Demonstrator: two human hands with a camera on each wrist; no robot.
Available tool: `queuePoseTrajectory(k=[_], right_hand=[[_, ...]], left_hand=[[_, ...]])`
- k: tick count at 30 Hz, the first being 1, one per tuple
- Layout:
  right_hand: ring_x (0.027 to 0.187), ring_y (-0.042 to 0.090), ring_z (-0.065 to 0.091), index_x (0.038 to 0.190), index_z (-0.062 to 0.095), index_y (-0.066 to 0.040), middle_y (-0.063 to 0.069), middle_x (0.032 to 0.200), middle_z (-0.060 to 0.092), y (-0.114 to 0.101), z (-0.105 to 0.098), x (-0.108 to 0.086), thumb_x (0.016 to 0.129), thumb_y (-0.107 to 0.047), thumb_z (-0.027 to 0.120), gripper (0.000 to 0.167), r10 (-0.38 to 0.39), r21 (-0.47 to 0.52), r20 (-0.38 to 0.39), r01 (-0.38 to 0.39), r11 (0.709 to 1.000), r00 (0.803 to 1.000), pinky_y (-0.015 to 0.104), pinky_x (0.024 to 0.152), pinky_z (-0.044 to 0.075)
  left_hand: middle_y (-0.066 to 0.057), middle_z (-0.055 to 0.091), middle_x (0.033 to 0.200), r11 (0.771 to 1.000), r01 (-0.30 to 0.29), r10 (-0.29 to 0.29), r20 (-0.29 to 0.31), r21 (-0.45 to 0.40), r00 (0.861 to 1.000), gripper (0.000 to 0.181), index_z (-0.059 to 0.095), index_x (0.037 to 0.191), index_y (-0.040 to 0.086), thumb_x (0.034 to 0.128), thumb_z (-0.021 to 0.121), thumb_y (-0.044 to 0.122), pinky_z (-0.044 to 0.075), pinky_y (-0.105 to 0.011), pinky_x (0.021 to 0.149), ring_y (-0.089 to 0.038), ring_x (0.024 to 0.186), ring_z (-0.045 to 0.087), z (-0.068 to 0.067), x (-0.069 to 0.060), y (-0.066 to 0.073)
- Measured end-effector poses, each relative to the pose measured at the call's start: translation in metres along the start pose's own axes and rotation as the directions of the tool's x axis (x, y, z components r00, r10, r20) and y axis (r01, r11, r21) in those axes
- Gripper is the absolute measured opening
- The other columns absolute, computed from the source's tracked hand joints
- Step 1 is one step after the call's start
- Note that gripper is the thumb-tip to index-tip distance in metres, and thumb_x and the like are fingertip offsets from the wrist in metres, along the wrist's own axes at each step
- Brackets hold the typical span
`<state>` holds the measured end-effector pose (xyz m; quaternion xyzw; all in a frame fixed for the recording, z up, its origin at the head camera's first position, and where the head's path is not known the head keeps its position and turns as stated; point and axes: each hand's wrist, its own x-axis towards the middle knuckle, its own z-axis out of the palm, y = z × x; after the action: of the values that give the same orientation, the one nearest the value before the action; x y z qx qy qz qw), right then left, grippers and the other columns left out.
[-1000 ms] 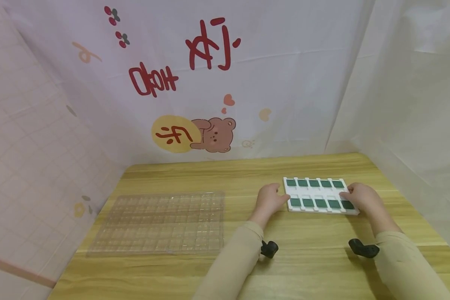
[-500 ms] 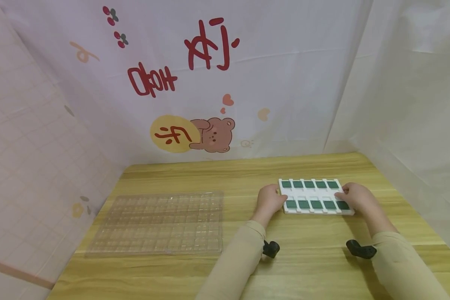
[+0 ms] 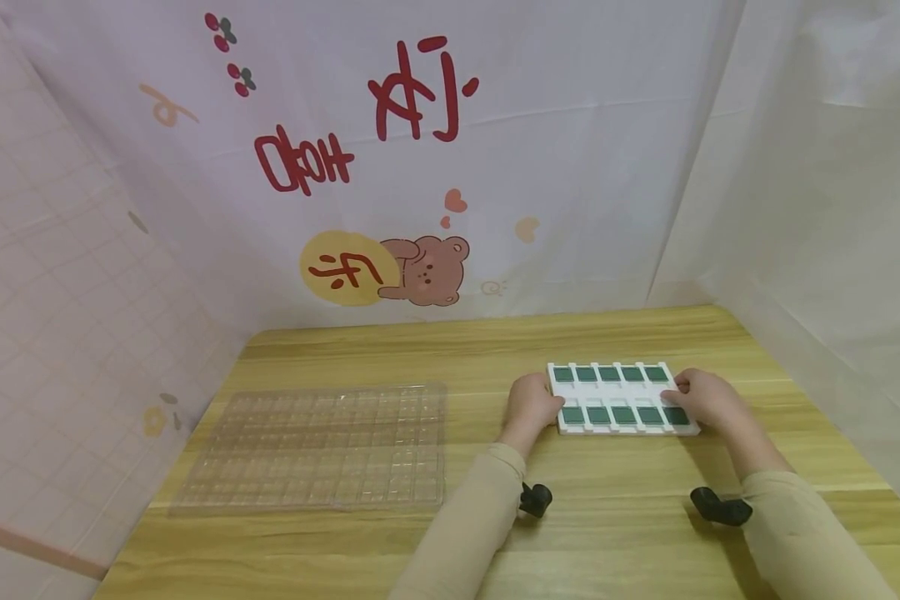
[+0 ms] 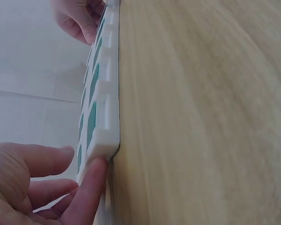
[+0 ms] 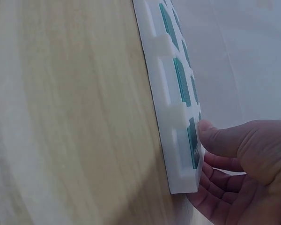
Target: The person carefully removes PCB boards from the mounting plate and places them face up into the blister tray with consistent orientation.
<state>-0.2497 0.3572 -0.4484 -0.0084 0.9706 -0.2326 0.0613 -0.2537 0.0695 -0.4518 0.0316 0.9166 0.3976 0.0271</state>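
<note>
We cannot see the underside of the white tray [image 3: 617, 391], and we cannot tell whether it lies flat on the wooden table [image 3: 615, 542] or is slightly raised. From the head, the fingers of the left hand [image 3: 531, 407] are partly hidden at the tray's left end. Both wrist views cut the tray off at their upper edge, and the clear tray [image 3: 311, 448] is so transparent that its many cells are hard to make out. The sleeves [image 3: 461, 525] run out of the head view at the bottom.

The white tray is a shallow rectangle with notched long sides, bearing ten green pieces [image 3: 609, 374] in two rows of five. The near right piece looks darker than the others. We find the tray on the right-hand part of the table, well apart from the clear tray on the left.

The left hand grips the left end with its thumb over the top face; we cannot tell how firmly that thumb presses. The right hand [image 3: 708, 398] pinches the right end, thumb on top and fingers curled behind.

Compared with the frame a second ago, we see the white tray further left and a little nearer the person, both hands having shifted with it. The clear tray stays in place.
</note>
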Motion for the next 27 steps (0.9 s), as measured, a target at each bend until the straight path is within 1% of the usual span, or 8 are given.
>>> queuePoseTrajectory(k=[6,10,12,16,20,22,25,27], right_hand=[[0.093,0.044,0.058,0.111,0.053,0.020,0.030,0.099,0.062,-0.003,0.005,0.000,0.094,-0.021,0.065,0.046,-0.046,-0.009,-0.016,0.046,0.999,0.999,0.057,0.083,0.045],[0.093,0.043,0.059,0.111,0.054,0.019,0.028,0.099,0.062,-0.006,0.007,-0.001,0.094,-0.022,0.066,0.047,-0.054,-0.005,-0.014,0.054,0.999,0.998,0.057,0.082,0.046],[0.093,0.042,0.059,0.111,0.054,0.019,0.028,0.098,0.063,-0.008,0.008,-0.001,0.094,-0.022,0.067,0.046,-0.057,-0.001,-0.014,0.057,0.998,0.998,0.056,0.082,0.046],[0.091,0.040,0.060,0.110,0.056,0.019,0.025,0.096,0.063,-0.012,0.010,-0.002,0.093,-0.021,0.067,0.044,-0.075,-0.005,-0.018,0.075,0.997,0.997,0.056,0.081,0.046],[0.088,0.038,0.059,0.109,0.056,0.018,0.024,0.094,0.063,-0.016,0.011,-0.005,0.093,-0.019,0.066,0.041,-0.084,-0.015,-0.017,0.084,0.996,0.996,0.055,0.080,0.046],[0.088,0.037,0.059,0.108,0.056,0.018,0.023,0.093,0.063,-0.018,0.011,-0.006,0.093,-0.019,0.066,0.041,-0.083,-0.011,-0.015,0.083,0.996,0.996,0.055,0.080,0.046],[0.087,0.036,0.058,0.109,0.056,0.018,0.023,0.093,0.062,-0.020,0.013,-0.006,0.094,-0.019,0.066,0.041,-0.079,-0.002,-0.009,0.079,0.997,0.997,0.055,0.080,0.046],[0.086,0.035,0.058,0.109,0.056,0.018,0.023,0.093,0.062,-0.022,0.014,-0.006,0.094,-0.019,0.066,0.041,-0.077,0.000,-0.007,0.077,0.997,0.997,0.054,0.079,0.046]], left_hand=[[0.002,0.050,0.058,1.000,0.021,-0.021,0.010,-0.021,1.000,0.025,0.051,0.066,0.010,0.0812,0.070,0.003,0.041,-0.018,0.046,-0.009,0.048,0.048,-0.004,-0.001,-0.005],[-0.001,0.053,0.062,0.999,0.014,-0.015,0.019,0.030,1.000,0.019,0.056,0.069,0.008,0.0808,0.071,0.003,0.041,-0.021,0.050,-0.011,0.052,0.047,-0.007,-0.001,-0.009],[-0.002,0.057,0.068,0.997,0.002,-0.003,0.012,0.072,1.000,0.012,0.061,0.074,0.005,0.0797,0.072,0.003,0.041,-0.022,0.055,-0.012,0.057,0.045,-0.008,0.000,-0.010],[-0.002,0.058,0.075,0.991,-0.017,0.014,0.021,0.133,1.000,0.007,0.064,0.077,0.004,0.0791,0.071,0.003,0.041,-0.025,0.060,-0.015,0.064,0.043,-0.011,-0.001,-0.012],[-0.004,0.061,0.078,0.988,-0.052,0.048,0.032,0.146,0.998,0.004,0.066,0.080,0.001,0.0777,0.068,0.001,0.045,-0.027,0.065,-0.017,0.067,0.046,-0.014,-0.003,-0.015],[-0.005,0.065,0.083,0.984,-0.083,0.082,0.011,0.157,0.997,0.009,0.069,0.086,0.001,0.0766,0.068,0.002,0.048,-0.028,0.070,-0.017,0.070,0.050,-0.012,-0.002,-0.020],[-0.005,0.067,0.085,0.981,-0.092,0.093,0.004,0.173,0.996,0.013,0.071,0.090,0.000,0.0775,0.070,0.004,0.050,-0.030,0.073,-0.018,0.071,0.053,-0.014,-0.003,-0.023],[-0.003,0.064,0.081,0.979,-0.093,0.094,0.002,0.184,0.996,0.008,0.070,0.086,0.001,0.0784,0.070,0.005,0.049,-0.029,0.071,-0.017,0.070,0.051,-0.015,-0.003,-0.024]])
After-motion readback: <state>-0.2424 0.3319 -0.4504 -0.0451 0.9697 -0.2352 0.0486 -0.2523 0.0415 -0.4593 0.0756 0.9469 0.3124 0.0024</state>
